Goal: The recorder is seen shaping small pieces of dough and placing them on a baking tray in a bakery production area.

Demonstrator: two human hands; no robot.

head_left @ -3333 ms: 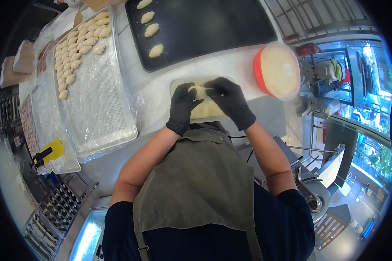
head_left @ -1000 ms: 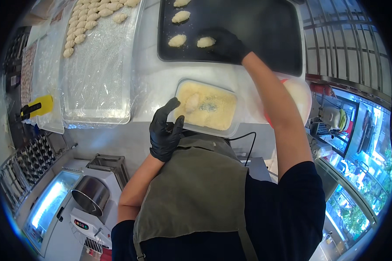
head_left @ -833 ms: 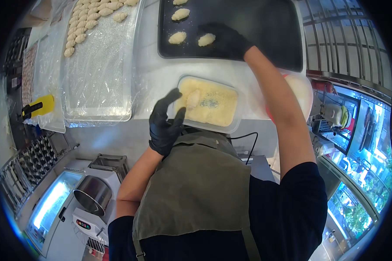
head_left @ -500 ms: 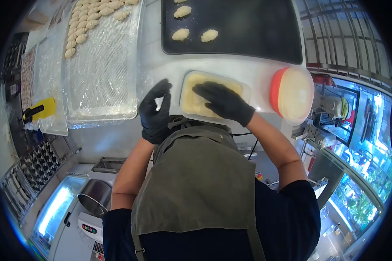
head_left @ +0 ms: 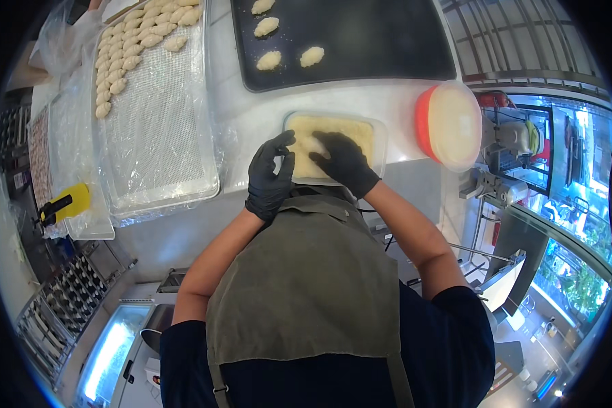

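Yellow and black, a small tool (head_left: 75,201) lies at the far left, beside the mesh tray (head_left: 160,136). Pale, twisted dough pieces (head_left: 132,51) sit close together in the far part of this tray, with a single piece (head_left: 175,44) set slightly apart from them; clear film (head_left: 228,141) shows along its edges. Next, beyond the hands, stands the black tray (head_left: 360,41), bearing four crumbed pieces (head_left: 268,60) toward its left end, three in a column and one beside the nearest. Black-gloved, the left hand (head_left: 272,170) stands at the tub's left side, thumb and fingers curved with a gap between them and nothing held. At the near edge of the worktop (head_left: 234,115) rests the tub (head_left: 379,149), filled with pale yellow crumbs (head_left: 340,124). One dough piece (head_left: 312,144) lies in the crumbs, between the hands. Also gloved, the right hand (head_left: 343,158) reaches over the tub, fingers at this piece; whether they grip it cannot be told. Farther right stand a red bowl (head_left: 425,122) with a pale round top, then metal bars (head_left: 523,41) and bright windows (head_left: 585,177).
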